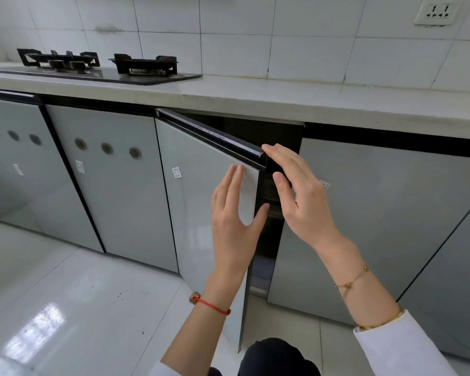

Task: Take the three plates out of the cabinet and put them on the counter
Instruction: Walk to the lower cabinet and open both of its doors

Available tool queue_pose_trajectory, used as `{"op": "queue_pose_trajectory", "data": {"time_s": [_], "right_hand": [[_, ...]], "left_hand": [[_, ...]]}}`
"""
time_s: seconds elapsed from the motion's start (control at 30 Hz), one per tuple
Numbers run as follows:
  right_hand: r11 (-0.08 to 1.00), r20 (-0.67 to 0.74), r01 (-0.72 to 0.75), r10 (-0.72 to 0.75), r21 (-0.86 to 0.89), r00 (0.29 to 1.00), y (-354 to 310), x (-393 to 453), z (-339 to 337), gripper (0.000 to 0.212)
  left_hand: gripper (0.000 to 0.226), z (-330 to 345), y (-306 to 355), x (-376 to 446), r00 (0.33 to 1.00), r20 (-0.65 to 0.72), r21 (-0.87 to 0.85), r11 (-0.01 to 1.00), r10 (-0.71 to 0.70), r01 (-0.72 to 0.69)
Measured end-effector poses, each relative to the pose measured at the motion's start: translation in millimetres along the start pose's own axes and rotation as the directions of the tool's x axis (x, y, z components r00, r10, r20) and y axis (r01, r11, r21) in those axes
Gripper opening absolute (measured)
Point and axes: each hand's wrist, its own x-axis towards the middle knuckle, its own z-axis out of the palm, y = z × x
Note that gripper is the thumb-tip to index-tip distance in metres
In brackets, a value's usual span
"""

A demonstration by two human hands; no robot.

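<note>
A grey cabinet door [201,169] under the counter [282,101] stands partly swung out, hinged on its left. My left hand [236,213] is open in front of the door's free edge, thumb near that edge. My right hand [299,196] is open too, its fingertips at the door's black top handle strip [217,137]. The dark cabinet inside [272,137] shows through the gap. Dim stacked shapes [272,191] lie in there behind my right thumb; I cannot tell whether they are plates.
A black two-burner gas hob [98,66] sits on the counter at the left. More shut grey doors [114,172] run left and right [377,213] of the open one. A wall socket [436,12] is at top right. Glossy white floor tiles [65,294] lie below.
</note>
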Motion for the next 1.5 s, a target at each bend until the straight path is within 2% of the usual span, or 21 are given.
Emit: {"op": "queue_pose_trajectory", "data": {"time_s": [0.4, 0.53, 1.03, 1.5], "right_hand": [[0.986, 0.149, 0.099, -0.120, 0.136, 0.982, -53, 0, 21, 0.043], [0.972, 0.193, 0.172, -0.203, 0.162, 0.960, -69, 8, 34, 0.044], [0.904, 0.144, 0.298, -0.353, 0.306, 0.924, -115, 27, 100, 0.045], [0.830, 0.165, 0.443, -0.516, 0.339, 0.841, -162, 61, 172, 0.051]], "left_hand": [[0.064, -64, -9, -16, 0.986, -0.164, -0.008, 1.000, 0.027, -0.029], [0.062, -92, -15, -19, 0.983, -0.183, -0.022, 1.000, 0.008, -0.012], [0.063, -175, -40, -17, 0.992, -0.117, -0.027, 0.998, -0.052, 0.049], [0.056, -241, -71, -11, 0.971, -0.207, 0.111, 0.983, -0.124, 0.149]]}}
